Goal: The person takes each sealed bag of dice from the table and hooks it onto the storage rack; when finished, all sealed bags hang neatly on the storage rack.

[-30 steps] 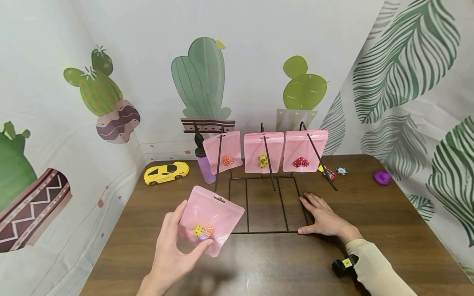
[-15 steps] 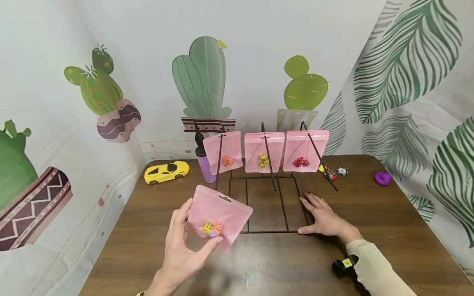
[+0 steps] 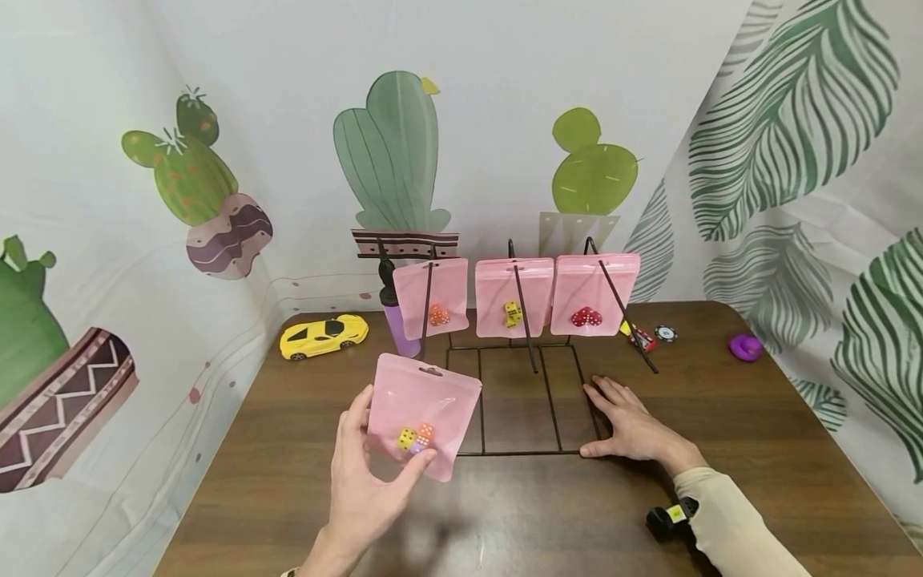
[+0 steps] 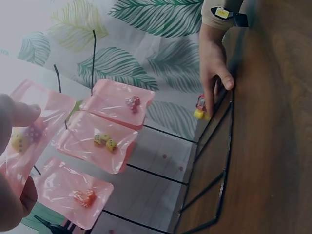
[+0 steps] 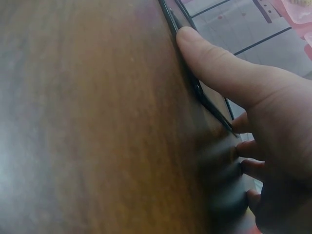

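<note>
My left hand (image 3: pixel 375 473) pinches a pink zip pouch (image 3: pixel 424 410) holding several small dice, thumb on its front, and keeps it upright above the table just left of the black wire rack (image 3: pixel 519 401). In the left wrist view the same pouch (image 4: pixel 30 141) sits between thumb and fingers. Three more pink pouches hang on the rack's pegs: left (image 3: pixel 430 296), middle (image 3: pixel 513 296), right (image 3: pixel 594 293), each with dice inside. My right hand (image 3: pixel 629 425) lies flat on the table, fingers straight, pressing the rack's base wire (image 5: pixel 195 87) at its right front corner.
A yellow toy car (image 3: pixel 324 335) and a purple bottle (image 3: pixel 395 312) stand at the back left. A small red toy (image 3: pixel 641 338), a poker chip (image 3: pixel 665 332) and a purple ring (image 3: pixel 746 347) lie at the back right. Printed cloth walls enclose the brown table (image 3: pixel 757 449).
My left hand has carried the pouch to the right and slightly up, turning it more upright. The right hand has stayed on the rack base.
</note>
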{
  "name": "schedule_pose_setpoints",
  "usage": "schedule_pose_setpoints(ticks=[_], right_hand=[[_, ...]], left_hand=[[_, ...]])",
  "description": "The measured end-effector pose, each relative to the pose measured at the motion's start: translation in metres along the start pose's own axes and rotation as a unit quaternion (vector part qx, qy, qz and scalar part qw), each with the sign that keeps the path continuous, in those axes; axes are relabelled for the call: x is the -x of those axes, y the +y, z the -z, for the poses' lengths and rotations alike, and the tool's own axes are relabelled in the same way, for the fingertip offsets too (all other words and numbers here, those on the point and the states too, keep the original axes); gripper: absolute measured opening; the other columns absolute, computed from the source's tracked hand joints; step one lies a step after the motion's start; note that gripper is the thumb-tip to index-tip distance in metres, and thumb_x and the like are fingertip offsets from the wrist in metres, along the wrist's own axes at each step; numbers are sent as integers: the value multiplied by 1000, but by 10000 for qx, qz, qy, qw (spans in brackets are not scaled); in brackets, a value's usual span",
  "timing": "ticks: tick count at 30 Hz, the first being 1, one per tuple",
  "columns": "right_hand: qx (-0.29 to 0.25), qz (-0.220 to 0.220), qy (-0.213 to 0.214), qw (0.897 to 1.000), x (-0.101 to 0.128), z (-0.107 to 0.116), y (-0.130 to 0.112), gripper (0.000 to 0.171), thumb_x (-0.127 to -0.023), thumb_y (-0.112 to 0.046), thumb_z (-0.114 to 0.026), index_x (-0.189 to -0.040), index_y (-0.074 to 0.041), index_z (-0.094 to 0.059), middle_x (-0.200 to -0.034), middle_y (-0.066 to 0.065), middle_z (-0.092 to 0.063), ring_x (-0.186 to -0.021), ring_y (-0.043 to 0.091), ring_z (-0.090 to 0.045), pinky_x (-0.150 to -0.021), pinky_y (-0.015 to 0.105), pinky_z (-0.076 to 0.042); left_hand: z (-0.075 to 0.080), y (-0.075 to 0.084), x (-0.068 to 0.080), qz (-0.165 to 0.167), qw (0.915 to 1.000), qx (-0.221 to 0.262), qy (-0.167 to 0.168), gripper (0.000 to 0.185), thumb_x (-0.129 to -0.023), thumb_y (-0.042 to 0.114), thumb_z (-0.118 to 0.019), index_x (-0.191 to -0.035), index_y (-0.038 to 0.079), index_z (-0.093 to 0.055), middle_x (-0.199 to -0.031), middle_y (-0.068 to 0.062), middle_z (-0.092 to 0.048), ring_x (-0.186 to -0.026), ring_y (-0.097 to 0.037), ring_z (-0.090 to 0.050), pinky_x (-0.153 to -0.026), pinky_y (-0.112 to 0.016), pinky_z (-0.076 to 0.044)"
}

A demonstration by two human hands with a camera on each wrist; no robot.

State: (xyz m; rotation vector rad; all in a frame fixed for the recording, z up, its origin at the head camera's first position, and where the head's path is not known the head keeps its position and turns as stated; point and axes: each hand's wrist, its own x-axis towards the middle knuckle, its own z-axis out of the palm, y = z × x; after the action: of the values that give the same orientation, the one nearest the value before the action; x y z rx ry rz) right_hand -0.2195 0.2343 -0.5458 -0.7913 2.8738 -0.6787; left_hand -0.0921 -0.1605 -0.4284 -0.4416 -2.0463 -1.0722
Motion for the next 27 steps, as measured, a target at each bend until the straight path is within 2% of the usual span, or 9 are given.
schedule_pose_setpoints(ticks=[5, 11, 16, 27], right_hand=[[39, 24, 31, 10000, 0, 0, 0, 111, -70, -64, -75, -148, 4, -35, -154, 31, -26, -141, 50, -20, -111, 66, -16], [63, 42, 44, 10000, 0, -1, 1, 111, -70, -64, -76, -147, 4, -35, -153, 31, -27, -141, 50, -20, -111, 66, -17], [57, -9, 4, 10000, 0, 0, 1, 111, -70, -65, -75, -148, 3, -35, -154, 30, -26, -142, 50, -19, -112, 66, -16], [15, -2, -21, 10000, 0, 0, 1, 111, -70, -64, -75, -148, 4, -34, -154, 30, -25, -142, 50, -19, -112, 66, -15]], left_hand=[[-5, -2, 4, 86, 9999, 21, 56, 101, -62, 18, -91, -145, -2, -38, -106, -10, -55, -88, -11, -48, -65, -21, -41], [-8, -4, 7, 232, 9990, 374, 107, 102, -60, 9, -92, -145, -4, -36, -110, -12, -54, -88, -12, -50, -63, -19, -45], [-11, -5, 10, 406, 9978, 499, 142, 103, -59, 6, -92, -146, 0, -36, -112, -11, -55, -89, -13, -50, -63, -18, -46], [-15, -9, 14, 629, 9976, 234, 176, 105, -60, 8, -92, -148, 4, -34, -102, -8, -52, -84, -12, -47, -59, -20, -42]])
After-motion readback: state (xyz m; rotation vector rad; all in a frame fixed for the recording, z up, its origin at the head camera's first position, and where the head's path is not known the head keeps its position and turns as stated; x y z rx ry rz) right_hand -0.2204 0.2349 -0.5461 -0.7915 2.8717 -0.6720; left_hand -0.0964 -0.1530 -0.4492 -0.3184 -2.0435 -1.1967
